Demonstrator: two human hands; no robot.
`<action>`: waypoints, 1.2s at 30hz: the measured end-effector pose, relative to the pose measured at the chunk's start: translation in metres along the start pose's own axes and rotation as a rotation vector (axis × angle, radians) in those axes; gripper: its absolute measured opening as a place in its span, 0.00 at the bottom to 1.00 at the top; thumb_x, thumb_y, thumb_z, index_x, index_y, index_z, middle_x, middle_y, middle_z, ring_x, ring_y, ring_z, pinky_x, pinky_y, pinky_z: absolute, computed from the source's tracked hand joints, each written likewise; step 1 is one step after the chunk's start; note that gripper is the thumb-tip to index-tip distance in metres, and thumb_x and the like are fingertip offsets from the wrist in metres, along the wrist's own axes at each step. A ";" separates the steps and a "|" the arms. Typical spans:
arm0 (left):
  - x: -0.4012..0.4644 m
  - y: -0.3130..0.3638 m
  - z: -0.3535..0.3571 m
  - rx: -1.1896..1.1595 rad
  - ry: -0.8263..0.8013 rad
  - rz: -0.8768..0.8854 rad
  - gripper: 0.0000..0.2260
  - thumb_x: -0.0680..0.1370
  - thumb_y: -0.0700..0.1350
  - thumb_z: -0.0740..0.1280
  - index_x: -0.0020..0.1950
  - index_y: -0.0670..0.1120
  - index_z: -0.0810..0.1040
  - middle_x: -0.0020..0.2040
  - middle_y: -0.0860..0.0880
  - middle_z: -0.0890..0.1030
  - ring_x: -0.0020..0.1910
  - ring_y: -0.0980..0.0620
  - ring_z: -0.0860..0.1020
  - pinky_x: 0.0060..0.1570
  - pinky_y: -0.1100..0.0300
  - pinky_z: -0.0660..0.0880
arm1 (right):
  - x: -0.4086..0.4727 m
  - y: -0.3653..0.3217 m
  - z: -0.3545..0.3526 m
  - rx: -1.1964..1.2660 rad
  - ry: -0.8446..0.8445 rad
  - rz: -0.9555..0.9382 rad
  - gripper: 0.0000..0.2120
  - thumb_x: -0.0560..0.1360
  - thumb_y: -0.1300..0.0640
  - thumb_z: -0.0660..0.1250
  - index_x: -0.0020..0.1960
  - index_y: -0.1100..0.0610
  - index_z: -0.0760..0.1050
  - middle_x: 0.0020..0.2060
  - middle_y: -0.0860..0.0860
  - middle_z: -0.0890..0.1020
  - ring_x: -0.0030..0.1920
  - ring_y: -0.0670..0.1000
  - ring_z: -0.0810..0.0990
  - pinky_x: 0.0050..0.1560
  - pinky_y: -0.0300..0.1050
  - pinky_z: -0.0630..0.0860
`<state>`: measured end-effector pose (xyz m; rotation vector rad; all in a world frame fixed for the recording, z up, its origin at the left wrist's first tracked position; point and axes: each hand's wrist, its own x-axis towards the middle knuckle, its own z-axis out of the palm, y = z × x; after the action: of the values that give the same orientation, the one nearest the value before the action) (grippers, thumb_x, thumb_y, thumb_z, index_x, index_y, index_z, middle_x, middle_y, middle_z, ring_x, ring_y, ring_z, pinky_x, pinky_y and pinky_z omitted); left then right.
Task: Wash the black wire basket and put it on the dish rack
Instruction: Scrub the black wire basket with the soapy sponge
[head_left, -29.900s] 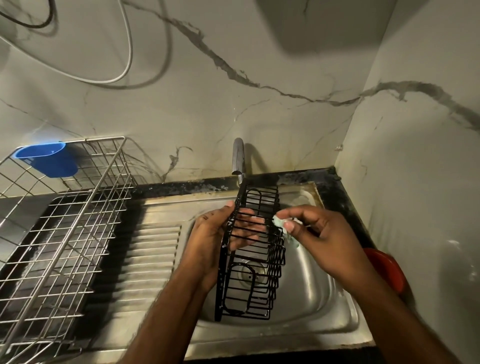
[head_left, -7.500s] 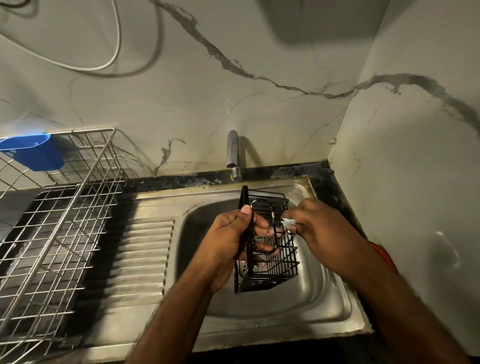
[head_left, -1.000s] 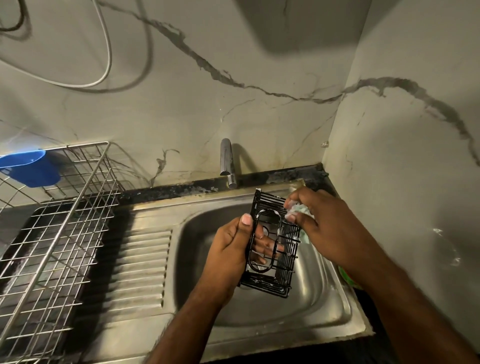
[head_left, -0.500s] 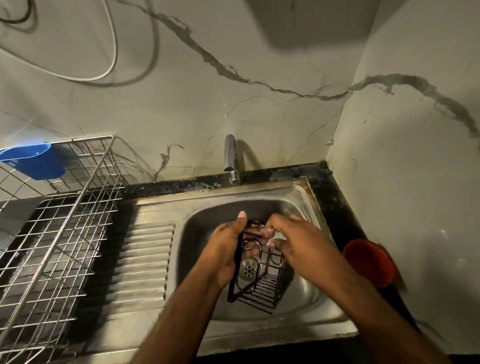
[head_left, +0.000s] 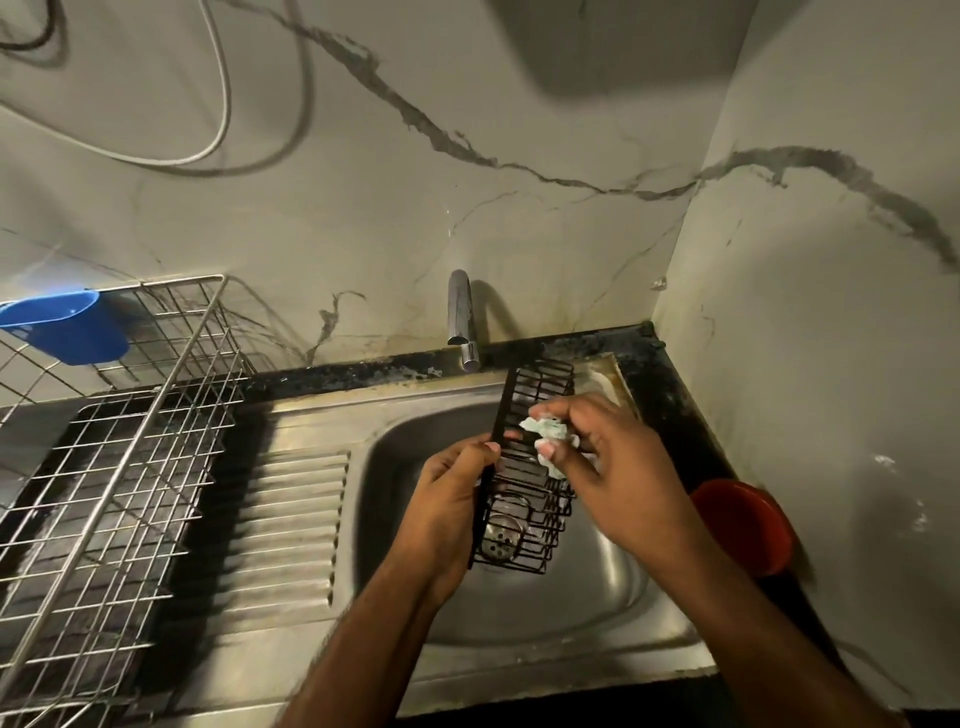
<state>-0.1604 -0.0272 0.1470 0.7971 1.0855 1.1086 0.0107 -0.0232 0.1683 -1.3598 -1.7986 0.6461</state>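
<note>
Black wire basket (head_left: 535, 462), long and narrow, is held on end over the bowl of a stainless steel sink (head_left: 587, 613), its upper end reaching toward the tap (head_left: 460, 317) at the back wall. The left hand (head_left: 447, 504) grips the basket's left edge, fingers curled round the frame and thumb on top. The right hand (head_left: 618, 467) has its fingers closed on a soapy, pale green scrub pad (head_left: 545, 434), pressed against the basket's wires near the middle. Through the basket's lower wires the sink's round metal drain strainer (head_left: 501, 530) shows. To the left, past the ribbed draining board (head_left: 291, 525), stands a silver wire dish rack (head_left: 104, 467) with a blue plastic cup (head_left: 62, 327) hung on its far rim. A red bowl (head_left: 748, 525) sits on the dark counter to the right of the sink.
</note>
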 end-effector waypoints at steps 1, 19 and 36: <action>-0.001 -0.001 0.001 -0.008 -0.011 0.013 0.12 0.83 0.36 0.60 0.53 0.37 0.83 0.46 0.41 0.87 0.44 0.50 0.85 0.42 0.60 0.81 | 0.000 -0.003 0.005 -0.024 -0.029 -0.005 0.15 0.78 0.57 0.69 0.63 0.47 0.78 0.58 0.40 0.78 0.57 0.38 0.76 0.58 0.33 0.73; -0.004 -0.012 0.009 -0.005 -0.091 0.079 0.12 0.79 0.44 0.70 0.55 0.37 0.84 0.54 0.37 0.82 0.54 0.47 0.81 0.60 0.53 0.77 | 0.001 0.003 -0.007 0.024 -0.103 -0.074 0.12 0.77 0.63 0.70 0.57 0.52 0.83 0.51 0.41 0.83 0.54 0.40 0.80 0.57 0.37 0.77; -0.004 0.000 0.008 0.062 -0.054 0.133 0.13 0.84 0.37 0.60 0.47 0.41 0.84 0.53 0.36 0.84 0.49 0.44 0.84 0.50 0.51 0.83 | -0.013 0.010 -0.012 -0.227 -0.135 -0.221 0.13 0.75 0.65 0.71 0.56 0.51 0.83 0.50 0.44 0.83 0.53 0.45 0.79 0.52 0.45 0.79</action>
<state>-0.1535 -0.0309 0.1505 0.9548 1.0374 1.1624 0.0272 -0.0329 0.1639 -1.2605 -2.1482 0.4342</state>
